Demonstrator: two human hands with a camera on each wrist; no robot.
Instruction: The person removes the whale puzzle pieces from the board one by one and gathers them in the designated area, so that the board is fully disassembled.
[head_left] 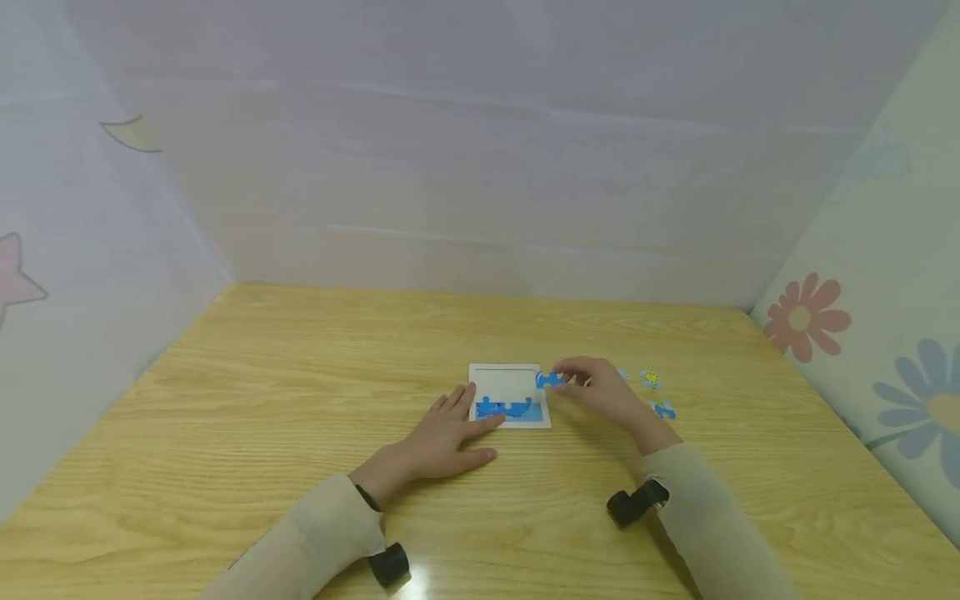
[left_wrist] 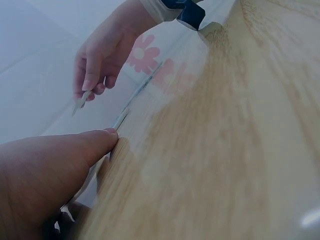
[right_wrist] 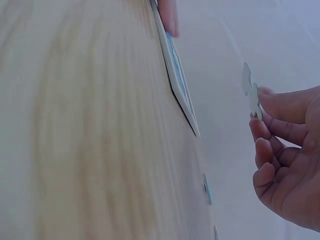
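Observation:
A small white puzzle tray lies on the wooden table, with blue pieces fitted along its near edge. My left hand lies flat on the table, its straight fingertips on the tray's left near corner. My right hand hovers just right of the tray and pinches a blue puzzle piece between thumb and fingers. The right wrist view shows that puzzle piece edge-on above the tray. The right hand also shows in the left wrist view.
Loose puzzle pieces lie right of the tray: one with a yellow flower and a blue one. Pale fabric walls with star and flower prints enclose the table on three sides.

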